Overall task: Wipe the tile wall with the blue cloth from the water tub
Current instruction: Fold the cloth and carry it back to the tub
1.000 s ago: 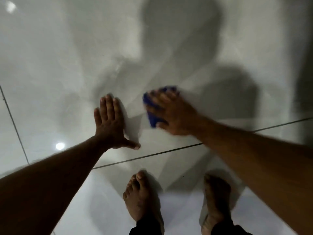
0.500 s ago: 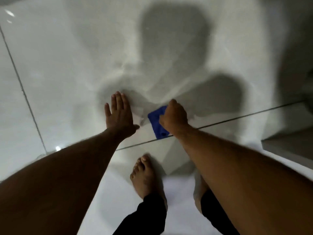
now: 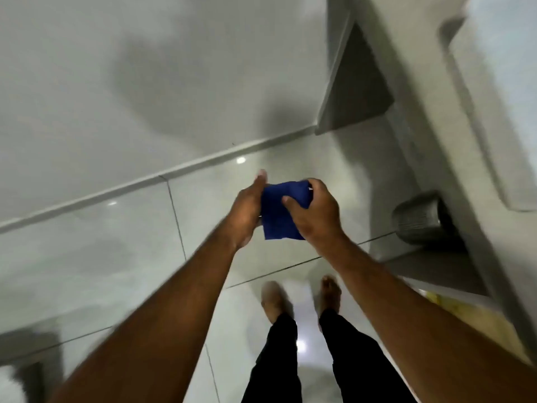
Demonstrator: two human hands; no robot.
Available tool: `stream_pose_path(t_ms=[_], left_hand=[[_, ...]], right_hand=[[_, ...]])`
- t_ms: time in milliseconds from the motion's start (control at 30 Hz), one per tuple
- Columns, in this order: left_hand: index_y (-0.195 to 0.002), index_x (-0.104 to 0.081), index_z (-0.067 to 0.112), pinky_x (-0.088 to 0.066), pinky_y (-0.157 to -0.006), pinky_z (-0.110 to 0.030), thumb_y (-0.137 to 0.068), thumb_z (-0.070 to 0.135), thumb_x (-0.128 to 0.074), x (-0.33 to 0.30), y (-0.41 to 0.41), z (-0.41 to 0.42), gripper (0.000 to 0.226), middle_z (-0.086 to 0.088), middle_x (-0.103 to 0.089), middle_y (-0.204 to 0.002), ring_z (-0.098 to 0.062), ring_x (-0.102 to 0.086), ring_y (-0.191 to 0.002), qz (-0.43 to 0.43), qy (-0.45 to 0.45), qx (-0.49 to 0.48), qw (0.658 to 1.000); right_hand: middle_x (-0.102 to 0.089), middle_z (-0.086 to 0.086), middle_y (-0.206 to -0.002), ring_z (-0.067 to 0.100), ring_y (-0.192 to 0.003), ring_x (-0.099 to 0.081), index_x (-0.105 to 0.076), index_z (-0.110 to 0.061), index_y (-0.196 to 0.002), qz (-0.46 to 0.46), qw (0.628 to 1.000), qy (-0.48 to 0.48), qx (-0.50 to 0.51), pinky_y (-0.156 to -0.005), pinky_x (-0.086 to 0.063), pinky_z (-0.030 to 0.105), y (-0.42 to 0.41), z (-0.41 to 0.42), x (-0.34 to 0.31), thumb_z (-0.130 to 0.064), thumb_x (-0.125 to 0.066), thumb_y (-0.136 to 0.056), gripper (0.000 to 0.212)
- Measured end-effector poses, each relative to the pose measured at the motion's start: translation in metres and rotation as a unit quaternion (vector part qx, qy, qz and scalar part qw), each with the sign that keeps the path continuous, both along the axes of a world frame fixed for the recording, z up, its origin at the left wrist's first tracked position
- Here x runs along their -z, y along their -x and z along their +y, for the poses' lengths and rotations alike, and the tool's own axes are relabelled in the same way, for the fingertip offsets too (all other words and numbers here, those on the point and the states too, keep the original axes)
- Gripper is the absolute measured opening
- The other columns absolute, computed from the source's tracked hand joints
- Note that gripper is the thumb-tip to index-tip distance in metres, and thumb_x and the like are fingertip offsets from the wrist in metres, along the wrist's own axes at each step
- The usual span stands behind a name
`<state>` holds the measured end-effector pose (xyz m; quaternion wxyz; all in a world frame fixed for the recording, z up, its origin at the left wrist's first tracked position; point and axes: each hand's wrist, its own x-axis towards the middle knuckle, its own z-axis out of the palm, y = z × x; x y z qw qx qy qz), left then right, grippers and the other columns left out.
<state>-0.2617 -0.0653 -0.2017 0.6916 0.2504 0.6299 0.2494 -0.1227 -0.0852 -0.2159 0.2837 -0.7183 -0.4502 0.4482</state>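
Note:
The blue cloth [image 3: 277, 216] is folded into a small square and held in the air in front of me, away from the wall. My right hand [image 3: 318, 215] grips its right side, thumb pressed on its face. My left hand [image 3: 247, 210] holds its left edge with the fingers stretched upward. The pale tile wall [image 3: 145, 82] rises beyond both hands and carries my shadow. No water tub shows in this view.
A glossy tiled floor [image 3: 87, 251] lies below, with my bare feet [image 3: 276, 301] on it. A grey counter or cabinet [image 3: 421, 141] runs along the right side. A dark ribbed bin [image 3: 418, 219] stands beneath it. Something yellow [image 3: 453, 309] lies low at the right.
Both hands have come off the wall. The right hand stopped wiping and pulled the cloth back, and the left hand now holds it too. The view has swung to the right and down.

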Motion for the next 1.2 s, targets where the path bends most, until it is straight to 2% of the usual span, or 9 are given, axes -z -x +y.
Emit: stream_pose_path(t_ms=[100, 267, 400, 600, 733, 800, 900, 1033, 1200], left_hand=[[-0.099, -0.068, 0.019, -0.059, -0.080, -0.040, -0.087, 0.042, -0.064, -0.115, -0.011, -0.012, 0.026, -0.002, -0.075, -0.093, -0.024, -0.070, -0.091, 0.049, -0.109, 0.078, 0.990], [-0.088, -0.068, 0.030, -0.062, -0.069, -0.039, -0.083, 0.034, -0.071, -0.214, -0.038, -0.036, 0.007, 0.002, -0.076, -0.085, -0.019, -0.073, -0.081, 0.063, -0.221, 0.070, 0.971], [-0.091, -0.071, 0.023, -0.063, -0.070, -0.042, -0.087, 0.034, -0.069, -0.243, -0.066, -0.043, 0.012, 0.000, -0.077, -0.085, -0.020, -0.074, -0.081, 0.062, -0.254, 0.079, 0.962], [-0.096, -0.069, 0.017, -0.063, -0.070, -0.039, -0.084, 0.026, -0.075, -0.269, -0.128, -0.021, 0.016, -0.003, -0.077, -0.087, -0.019, -0.074, -0.081, 0.053, -0.257, 0.127, 0.957], [-0.095, -0.064, 0.025, -0.062, -0.076, -0.039, -0.082, 0.018, -0.075, -0.263, -0.200, 0.012, 0.018, -0.001, -0.072, -0.095, -0.020, -0.070, -0.088, 0.097, -0.292, 0.188, 0.933], [-0.094, -0.064, 0.029, -0.059, -0.081, -0.038, -0.082, 0.019, -0.071, -0.251, -0.240, 0.028, 0.017, 0.001, -0.071, -0.097, -0.019, -0.067, -0.090, 0.164, -0.336, 0.224, 0.900], [-0.104, -0.067, 0.016, -0.052, -0.083, -0.032, -0.085, 0.022, -0.066, -0.225, -0.290, 0.047, 0.021, -0.006, -0.072, -0.103, -0.023, -0.066, -0.094, 0.287, -0.387, 0.308, 0.820], [-0.101, -0.067, 0.014, -0.054, -0.080, -0.035, -0.087, 0.027, -0.062, -0.192, -0.324, 0.058, 0.020, -0.007, -0.071, -0.100, -0.025, -0.067, -0.093, 0.389, -0.349, 0.432, 0.735], [-0.100, -0.071, 0.017, -0.048, -0.089, -0.038, -0.091, 0.035, -0.056, -0.165, -0.333, 0.062, 0.024, -0.006, -0.072, -0.098, -0.025, -0.062, -0.097, 0.497, -0.383, 0.553, 0.548]], right_hand=[[-0.056, -0.010, -0.106, 0.004, -0.084, -0.056, -0.049, -0.023, -0.128, 0.002, 1.000, -0.026, 0.016, -0.062, -0.042, 0.014, -0.029, -0.013, -0.114, -0.036, -0.070, -0.083, 0.052], [-0.051, -0.015, -0.102, 0.001, -0.087, -0.056, -0.042, -0.028, -0.137, 0.037, 0.994, -0.089, 0.059, -0.073, -0.056, 0.029, -0.067, -0.047, -0.225, -0.032, -0.078, -0.075, 0.071], [-0.058, -0.009, -0.108, 0.009, -0.094, -0.060, -0.053, -0.025, -0.127, 0.010, 0.976, -0.157, 0.150, -0.076, -0.055, 0.026, -0.082, -0.067, -0.256, -0.028, -0.083, -0.071, 0.063], [-0.058, -0.015, -0.100, 0.001, -0.084, -0.056, -0.060, -0.020, -0.118, -0.043, 0.959, -0.208, 0.187, -0.065, -0.038, 0.002, -0.145, -0.050, -0.276, -0.022, -0.085, -0.070, 0.054], [-0.069, -0.003, -0.102, 0.010, -0.086, -0.059, -0.066, -0.014, -0.111, -0.087, 0.960, -0.173, 0.200, -0.075, -0.044, 0.017, -0.219, -0.012, -0.273, -0.019, -0.082, -0.073, 0.041], [-0.072, 0.002, -0.102, 0.014, -0.085, -0.061, -0.069, -0.013, -0.106, -0.114, 0.963, -0.142, 0.199, -0.078, -0.045, 0.022, -0.248, 0.005, -0.261, -0.019, -0.079, -0.077, 0.031], [-0.073, 0.009, -0.102, 0.024, -0.093, -0.067, -0.070, -0.009, -0.106, -0.161, 0.969, -0.071, 0.174, -0.086, -0.048, 0.029, -0.281, 0.025, -0.233, -0.017, -0.073, -0.082, 0.025], [-0.074, 0.013, -0.099, 0.029, -0.095, -0.068, -0.071, -0.005, -0.103, -0.178, 0.976, 0.051, 0.113, -0.083, -0.048, 0.030, -0.304, 0.035, -0.198, -0.014, -0.068, -0.084, 0.021], [-0.071, 0.013, -0.109, 0.027, -0.104, -0.065, -0.066, -0.005, -0.110, -0.205, 0.973, 0.092, 0.051, -0.095, -0.047, 0.032, -0.317, 0.033, -0.172, -0.015, -0.066, -0.086, 0.025]])
